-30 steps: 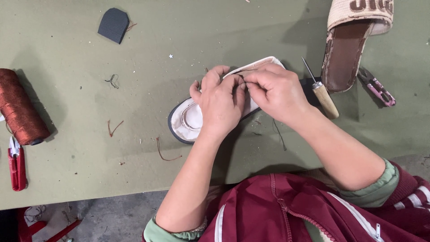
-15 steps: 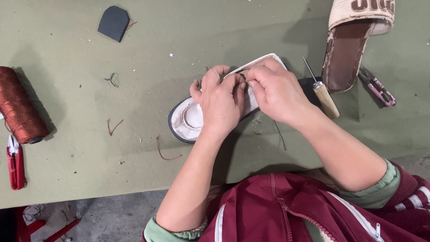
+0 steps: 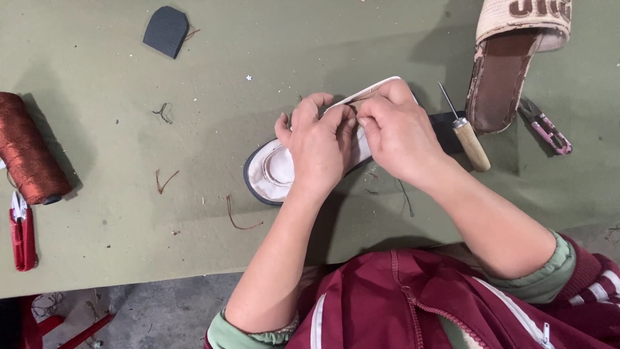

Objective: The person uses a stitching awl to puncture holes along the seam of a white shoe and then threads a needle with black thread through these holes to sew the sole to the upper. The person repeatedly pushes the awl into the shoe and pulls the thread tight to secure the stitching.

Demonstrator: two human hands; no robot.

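We press our left hand [image 3: 318,145] flat on the white shoe sole [image 3: 274,171] in the middle of the table [image 3: 116,58], while our right hand [image 3: 397,132] pinches thread at its far edge. An awl [image 3: 468,139] lies just right; a spool [image 3: 29,152] sits far left.

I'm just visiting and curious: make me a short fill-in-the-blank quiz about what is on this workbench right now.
1. Both hands, the left hand and the right hand, rest on a white ____ with a dark rim.
2. The spool of thread at the table's left edge is coloured ____.
3. The awl beside the right hand has a handle made of ____.

Missing words: shoe sole; reddish brown; wood
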